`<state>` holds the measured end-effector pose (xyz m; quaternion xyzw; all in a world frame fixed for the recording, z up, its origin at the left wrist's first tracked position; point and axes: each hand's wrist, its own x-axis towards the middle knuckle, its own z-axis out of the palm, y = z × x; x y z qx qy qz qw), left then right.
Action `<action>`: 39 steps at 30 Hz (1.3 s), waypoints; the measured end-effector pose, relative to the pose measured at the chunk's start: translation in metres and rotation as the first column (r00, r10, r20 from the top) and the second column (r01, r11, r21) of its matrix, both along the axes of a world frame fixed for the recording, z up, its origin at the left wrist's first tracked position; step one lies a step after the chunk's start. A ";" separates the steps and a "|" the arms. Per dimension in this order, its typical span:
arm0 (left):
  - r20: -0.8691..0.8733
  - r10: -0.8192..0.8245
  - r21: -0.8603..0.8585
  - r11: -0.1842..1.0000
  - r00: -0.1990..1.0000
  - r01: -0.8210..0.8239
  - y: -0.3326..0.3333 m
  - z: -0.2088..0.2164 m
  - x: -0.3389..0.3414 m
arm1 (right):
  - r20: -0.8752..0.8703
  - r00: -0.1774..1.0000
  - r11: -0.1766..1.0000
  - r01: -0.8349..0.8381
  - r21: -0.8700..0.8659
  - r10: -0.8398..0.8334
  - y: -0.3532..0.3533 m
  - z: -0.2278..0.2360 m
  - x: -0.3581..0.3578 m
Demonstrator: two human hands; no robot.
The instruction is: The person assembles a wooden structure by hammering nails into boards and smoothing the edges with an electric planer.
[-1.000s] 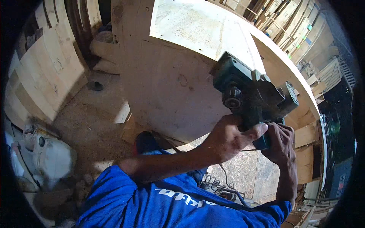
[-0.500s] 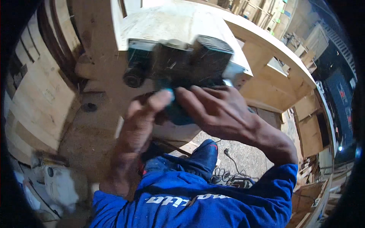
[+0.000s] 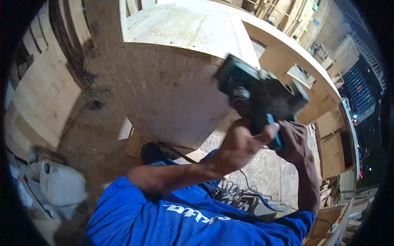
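Observation:
A teal-and-black handheld power tool [image 3: 264,92], blurred by motion, is up in front of me, right of the middle. My left hand [image 3: 242,141] is closed on its near side, the thumb lying along a teal part. Beside it my right hand [image 3: 293,141] wraps the near right part of the tool, with most of its fingers hidden. The tool's far left end overlaps the right end of a wooden box's top edge; whether they touch I cannot tell. Below that edge, the box's brown front panel [image 3: 176,94] faces me, with fine bits in the air before it.
A pale board top [image 3: 180,24] spans the back, joined at right by a curved-looking wooden frame [image 3: 324,98] with openings. A coiled cable [image 3: 230,188] lies on the floor by my legs. At left are leaning boards [image 3: 45,94] and a whitish container [image 3: 61,184].
Both hands have carried the power tool to the right and tilted it. The box's top edge and front panel, partly covered before, now show.

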<state>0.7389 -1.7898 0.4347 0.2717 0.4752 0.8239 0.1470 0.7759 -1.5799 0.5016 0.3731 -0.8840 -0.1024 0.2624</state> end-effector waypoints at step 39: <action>0.193 0.156 0.093 0.980 0.969 -0.176 -0.177 -0.008 -0.054 | 0.082 0.981 0.983 -0.179 0.037 0.175 -0.197 0.013 -0.088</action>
